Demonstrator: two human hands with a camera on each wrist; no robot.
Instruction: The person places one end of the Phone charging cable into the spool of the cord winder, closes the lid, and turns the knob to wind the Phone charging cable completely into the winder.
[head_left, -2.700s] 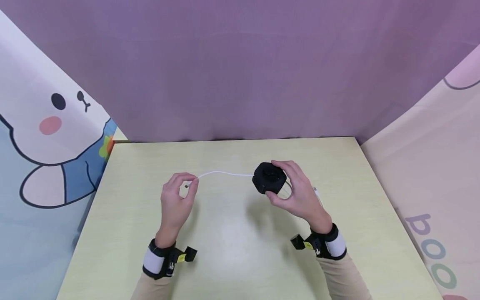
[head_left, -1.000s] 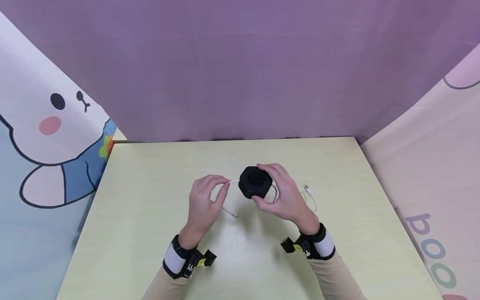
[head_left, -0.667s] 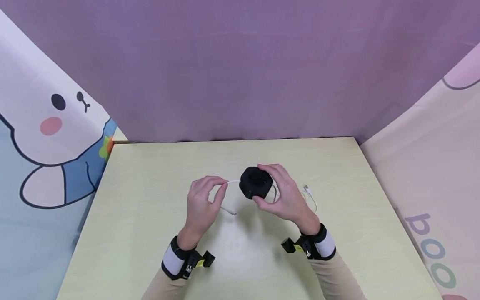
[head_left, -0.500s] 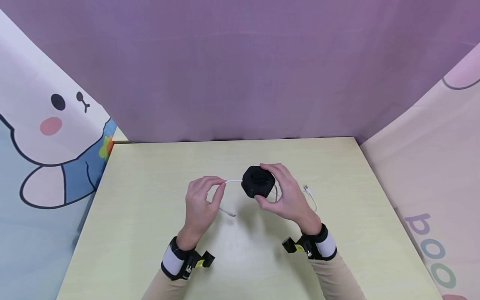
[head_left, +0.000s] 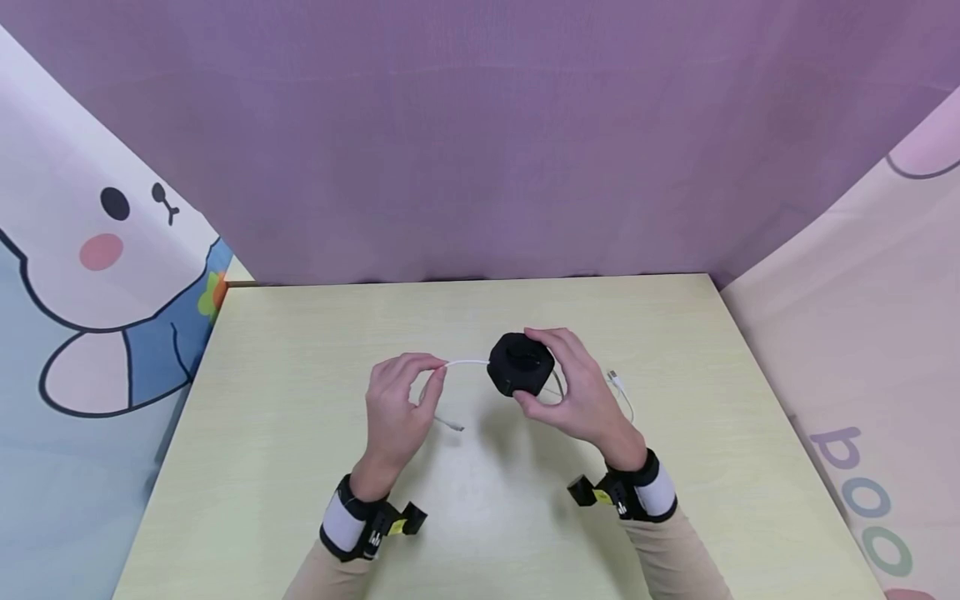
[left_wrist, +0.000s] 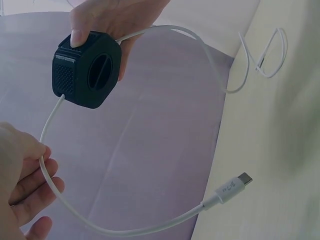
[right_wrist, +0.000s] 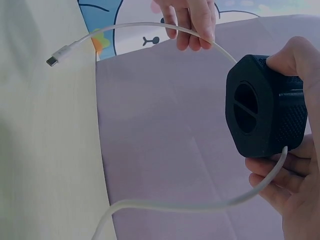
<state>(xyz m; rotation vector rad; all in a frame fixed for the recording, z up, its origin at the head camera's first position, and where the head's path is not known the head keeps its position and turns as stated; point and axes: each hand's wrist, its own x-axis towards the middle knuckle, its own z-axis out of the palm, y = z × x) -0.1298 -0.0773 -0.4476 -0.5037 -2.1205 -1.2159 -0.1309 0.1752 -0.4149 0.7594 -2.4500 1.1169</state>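
My right hand (head_left: 588,404) grips a black hexagonal cable winder (head_left: 512,377) by its edges, above the table. A white charging cable (head_left: 467,362) comes out of the winder's left side, and my left hand (head_left: 396,412) pinches it between thumb and forefinger a short way from the winder. Past that pinch the free end curves down to a USB-C plug (left_wrist: 229,190), seen clearly in the left wrist view. From the winder's other side more cable (right_wrist: 175,206) runs out behind my right hand. A larger plug (head_left: 615,379) on that length shows right of this hand.
The pale wooden table (head_left: 300,333) lies under both hands. A purple curtain (head_left: 480,142) hangs along its back edge, with printed cloths on the left (head_left: 112,317) and right (head_left: 847,350). Both wrists wear strapped cameras.
My left hand first came right, closer to the winder, its pinch now farther from the plug, which hangs free. Over the last second my hands drifted slightly apart, showing more cable between them.
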